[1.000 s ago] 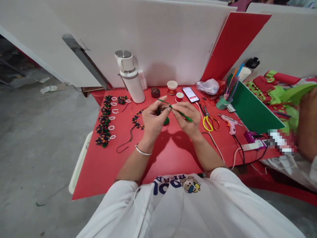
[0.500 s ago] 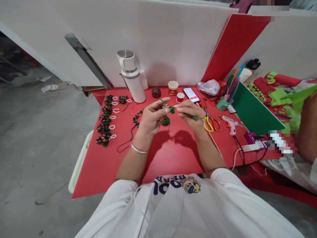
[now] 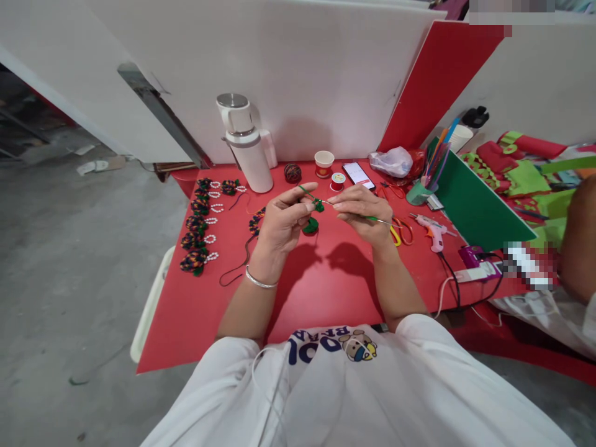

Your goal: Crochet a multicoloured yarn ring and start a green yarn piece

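My left hand [image 3: 286, 217] pinches a small piece of green crochet [image 3: 319, 204], with green yarn running over the raised index finger. My right hand [image 3: 361, 211] is closed on a thin crochet hook [image 3: 379, 220] with a green grip; its tip reaches the green piece. Just below the fingers a small green yarn ball [image 3: 310, 226] rests on the red table [image 3: 321, 298]. Partly behind my left hand lies a dark multicoloured crochet strip [image 3: 256, 221].
Several crocheted pieces with white bead loops [image 3: 193, 261] line the left side. A white thermos [image 3: 251, 162], paper cup [image 3: 325, 164], phone [image 3: 358, 176], scissors [image 3: 404, 231] and pink glue gun [image 3: 435, 234] stand or lie around. A person's arm [image 3: 580, 242] is at far right.
My right hand has shifted slightly to the right with the hook, drawing away from the green piece and covering more of the scissors. My left hand has barely moved.
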A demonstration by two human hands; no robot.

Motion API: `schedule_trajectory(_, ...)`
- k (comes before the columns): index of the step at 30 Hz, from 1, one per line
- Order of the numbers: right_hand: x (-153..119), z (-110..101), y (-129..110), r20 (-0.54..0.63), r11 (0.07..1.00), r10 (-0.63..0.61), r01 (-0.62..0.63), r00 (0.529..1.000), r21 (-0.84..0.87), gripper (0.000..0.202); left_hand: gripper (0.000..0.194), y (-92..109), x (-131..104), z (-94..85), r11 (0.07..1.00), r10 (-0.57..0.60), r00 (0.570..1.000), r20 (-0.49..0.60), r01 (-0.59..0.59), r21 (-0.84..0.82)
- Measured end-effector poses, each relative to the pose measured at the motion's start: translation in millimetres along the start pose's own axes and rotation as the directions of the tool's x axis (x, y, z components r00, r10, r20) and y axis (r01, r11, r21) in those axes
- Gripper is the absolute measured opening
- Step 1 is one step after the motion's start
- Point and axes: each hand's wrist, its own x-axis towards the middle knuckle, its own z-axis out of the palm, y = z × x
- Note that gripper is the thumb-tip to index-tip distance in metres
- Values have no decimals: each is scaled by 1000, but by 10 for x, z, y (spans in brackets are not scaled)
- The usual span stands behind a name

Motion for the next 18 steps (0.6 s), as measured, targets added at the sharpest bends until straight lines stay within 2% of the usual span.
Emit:
schedule_trajectory(6, 26, -42, -20, 41, 995, -86, 84, 995, 55, 29, 41, 33, -12, 10, 998, -46, 998, 38, 47, -33)
schedule_trajectory(12, 35, -86, -21, 80, 996, -89, 87, 993, 28, 15, 41, 48, -24, 35, 996, -68, 996, 52, 70, -49)
schedule_trajectory(18, 41, -56, -51, 21, 990, -125, 123, 992, 67, 21, 38, 57, -56, 64, 999, -50, 999, 21, 50, -18)
